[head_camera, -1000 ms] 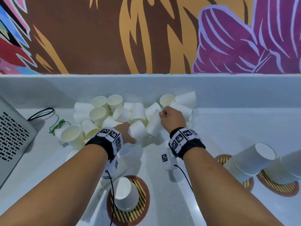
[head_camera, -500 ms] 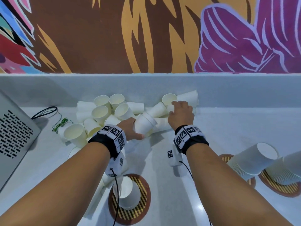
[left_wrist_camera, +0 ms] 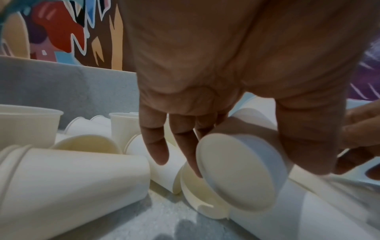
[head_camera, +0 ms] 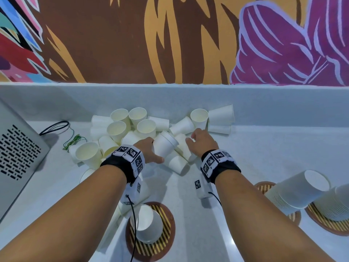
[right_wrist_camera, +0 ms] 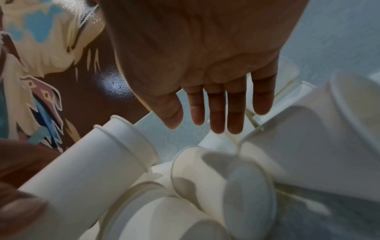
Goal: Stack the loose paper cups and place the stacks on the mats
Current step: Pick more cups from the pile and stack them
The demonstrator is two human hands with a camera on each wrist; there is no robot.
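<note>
A heap of loose white paper cups [head_camera: 120, 129] lies against the grey back ledge. My left hand [head_camera: 149, 151] grips a short stack of nested cups [head_camera: 165, 146] on its side, its bottom pointing away from me; the left wrist view shows thumb and fingers round the stack [left_wrist_camera: 236, 175]. My right hand [head_camera: 200, 139] hovers just right of the stack over more loose cups [head_camera: 182, 126]. Its fingers [right_wrist_camera: 218, 113] are straight and hold nothing. An upturned cup [head_camera: 149, 224] stands on the near striped mat [head_camera: 166, 242]. Tall stacks [head_camera: 298, 191] [head_camera: 338, 203] stand on two mats at the right [head_camera: 262, 187] [head_camera: 328, 225].
A grey perforated device [head_camera: 17, 148] fills the left edge, with a black cable [head_camera: 54, 127] and a green wire [head_camera: 72, 141] beside it. The grey ledge [head_camera: 170, 99] and a painted wall close off the back. Bare counter [head_camera: 273, 148] lies right of the heap.
My right hand has pulled back from the far cups, a little nearer and to the left, with its fingers spread. My left hand has kept its hold on the stack in about the same place.
</note>
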